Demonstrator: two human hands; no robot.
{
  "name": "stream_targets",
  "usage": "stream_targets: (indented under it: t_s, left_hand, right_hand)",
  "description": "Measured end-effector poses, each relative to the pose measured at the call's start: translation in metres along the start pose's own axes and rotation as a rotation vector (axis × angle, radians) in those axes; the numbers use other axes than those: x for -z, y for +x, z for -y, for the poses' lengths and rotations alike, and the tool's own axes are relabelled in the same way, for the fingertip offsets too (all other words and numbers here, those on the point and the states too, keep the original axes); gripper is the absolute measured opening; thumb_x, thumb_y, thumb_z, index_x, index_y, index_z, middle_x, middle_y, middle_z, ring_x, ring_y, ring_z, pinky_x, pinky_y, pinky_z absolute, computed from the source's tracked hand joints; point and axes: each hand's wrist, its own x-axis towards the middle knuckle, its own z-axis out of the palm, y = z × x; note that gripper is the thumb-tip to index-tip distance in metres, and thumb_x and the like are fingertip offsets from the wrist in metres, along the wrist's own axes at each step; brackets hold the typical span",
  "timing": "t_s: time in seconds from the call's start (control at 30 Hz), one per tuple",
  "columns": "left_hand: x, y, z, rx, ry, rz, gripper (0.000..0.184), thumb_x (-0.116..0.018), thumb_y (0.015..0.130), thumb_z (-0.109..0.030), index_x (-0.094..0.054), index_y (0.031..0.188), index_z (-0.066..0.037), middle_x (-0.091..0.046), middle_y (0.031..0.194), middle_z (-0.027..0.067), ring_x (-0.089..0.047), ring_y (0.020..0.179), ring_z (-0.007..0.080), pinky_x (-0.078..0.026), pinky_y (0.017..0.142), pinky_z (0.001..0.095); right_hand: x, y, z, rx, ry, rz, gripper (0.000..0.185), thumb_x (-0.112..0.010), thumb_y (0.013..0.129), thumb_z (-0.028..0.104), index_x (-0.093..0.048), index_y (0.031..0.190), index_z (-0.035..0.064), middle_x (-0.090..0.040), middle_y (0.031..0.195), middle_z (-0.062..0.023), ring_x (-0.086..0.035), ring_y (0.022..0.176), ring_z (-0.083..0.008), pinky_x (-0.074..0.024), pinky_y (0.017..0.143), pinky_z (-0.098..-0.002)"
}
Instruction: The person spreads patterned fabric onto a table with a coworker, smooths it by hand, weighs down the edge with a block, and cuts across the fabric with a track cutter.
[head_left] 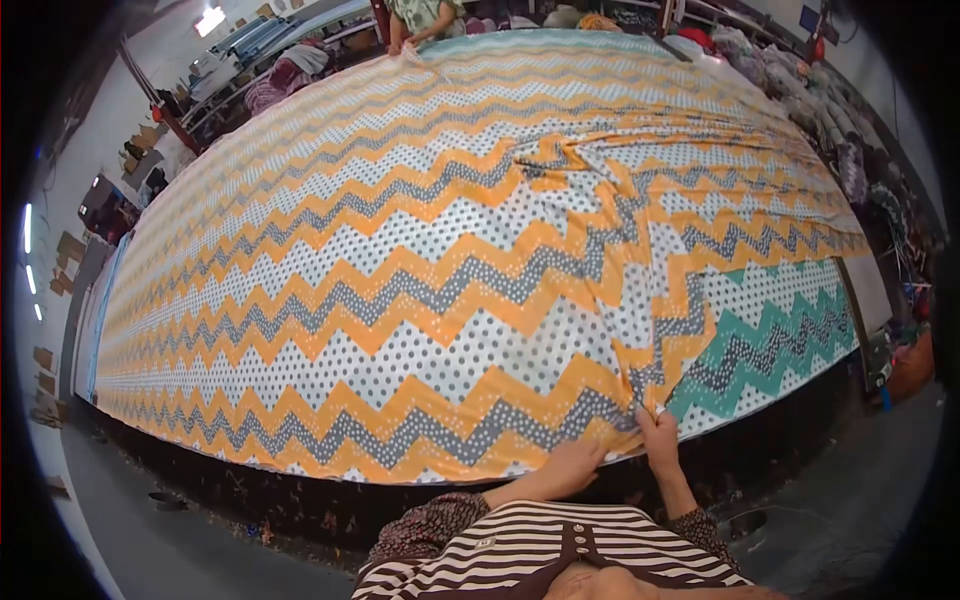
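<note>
A wide fabric (430,290) with orange, grey and white dotted zigzags is spread over a long table. At its near edge my right hand (659,438) pinches the fabric, where folds gather and run up toward the middle. Just to the left, my left hand (574,468) is closed at the same edge, its fingertips partly hidden against the cloth. Under the orange layer, to the right of my right hand, a green, grey and white zigzag fabric (770,335) shows.
Across the table another person's hands (402,47) touch the far edge of the fabric. Bundles of cloth (285,80) lie on racks at the back left. More wrapped bundles (790,85) line the right side. A table end piece (866,295) borders the fabric at right.
</note>
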Motion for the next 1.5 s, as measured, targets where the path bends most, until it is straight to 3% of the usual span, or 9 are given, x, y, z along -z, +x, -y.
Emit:
stream_targets:
  t_s: [0.07,0.33,0.47,0.73,0.93,1.2,1.3,1.37,1.5]
  left_hand:
    - [-0.005,0.0,0.002,0.012,0.006,-0.041,0.031,-0.069,0.07,-0.019,-0.054,0.094,-0.006,-0.053,0.088,0.0131,-0.056,0.079,0.0334,-0.046,0.066,0.0436]
    - [-0.028,-0.002,-0.02,0.245,0.088,-0.303,0.026,-0.067,0.067,-0.013,-0.059,0.092,-0.01,-0.055,0.078,0.0096,-0.057,0.077,0.0298,-0.046,0.066,0.0421]
    - [-0.033,-0.002,-0.022,0.36,-0.027,-0.383,0.022,-0.069,0.066,-0.015,-0.062,0.084,-0.007,-0.052,0.072,0.0092,-0.052,0.069,0.029,-0.041,0.062,0.0398]
    - [-0.044,-0.008,-0.017,0.482,-0.208,-0.384,0.018,-0.069,0.063,-0.002,-0.059,0.078,-0.003,-0.048,0.074,0.0066,-0.05,0.069,0.0197,-0.041,0.06,0.0295]
    - [-0.04,-0.005,-0.016,0.664,-0.419,-0.361,0.018,-0.068,0.061,0.0,-0.055,0.073,-0.004,-0.043,0.073,0.0023,-0.045,0.067,0.016,-0.037,0.06,0.0256]
    - [-0.012,0.021,-0.036,0.689,-0.107,-0.123,0.016,-0.066,0.059,-0.002,-0.055,0.07,-0.006,-0.05,0.074,0.0073,-0.05,0.07,0.0243,-0.04,0.062,0.0335]
    - [-0.004,0.082,-0.066,0.8,0.277,0.278,0.008,-0.062,0.067,-0.01,-0.062,0.075,-0.007,-0.062,0.084,0.0143,-0.058,0.08,0.0328,-0.046,0.068,0.0406]
    - [-0.026,0.158,-0.098,0.771,0.089,0.047,0.008,-0.061,0.072,-0.012,-0.063,0.078,-0.006,-0.061,0.081,0.0134,-0.059,0.083,0.0318,-0.046,0.071,0.0397]
    - [-0.122,0.319,-0.148,0.162,-0.166,-0.267,0.011,-0.06,0.078,-0.011,-0.061,0.087,-0.006,-0.057,0.081,0.0147,-0.055,0.078,0.0351,-0.044,0.068,0.0425]
  right_hand:
    - [-0.023,0.019,0.058,-0.034,1.035,0.185,0.031,-0.054,0.092,0.019,-0.054,0.114,-0.0029,-0.062,0.107,-0.0058,-0.06,0.095,-0.018,-0.0493,0.081,-0.0347]
    - [0.171,0.232,0.105,0.378,1.362,0.162,0.042,-0.058,0.089,0.034,-0.055,0.114,0.0005,-0.062,0.109,-0.0125,-0.061,0.096,-0.0252,-0.0498,0.087,-0.0387]
    - [0.314,0.132,0.101,0.508,1.277,0.028,0.044,-0.058,0.088,0.031,-0.052,0.119,0.0001,-0.06,0.113,-0.0141,-0.059,0.102,-0.0281,-0.0476,0.091,-0.0416]
    - [0.416,0.14,-0.101,0.085,0.314,-0.164,0.017,-0.064,0.081,0.011,-0.064,0.089,-0.0034,-0.065,0.082,-0.0045,-0.061,0.072,-0.0123,-0.0477,0.065,-0.0261]
    - [0.427,0.13,-0.121,0.232,0.055,-0.126,0.017,-0.062,0.08,0.011,-0.062,0.085,-0.006,-0.062,0.078,-0.0016,-0.054,0.069,-0.0069,-0.0439,0.06,-0.0258]
    - [0.441,0.129,-0.147,0.138,-0.307,-0.128,0.028,-0.066,0.073,0.021,-0.054,0.075,-0.0053,-0.056,0.063,-0.0166,-0.056,0.06,-0.0187,-0.043,0.056,-0.0345]
    - [0.439,0.13,-0.152,0.189,-0.423,-0.151,0.028,-0.066,0.074,0.024,-0.055,0.077,-0.0026,-0.058,0.07,-0.0232,-0.06,0.068,-0.0367,-0.0451,0.059,-0.0412]
    - [0.436,0.125,-0.143,0.161,-0.517,-0.143,0.028,-0.065,0.075,0.024,-0.055,0.078,-0.0018,-0.059,0.072,-0.0246,-0.059,0.072,-0.041,-0.0457,0.06,-0.0441]
    - [0.436,0.122,-0.136,0.206,-0.627,-0.118,0.024,-0.063,0.077,0.023,-0.055,0.075,0.0005,-0.058,0.069,-0.0233,-0.059,0.07,-0.0405,-0.0458,0.059,-0.0472]
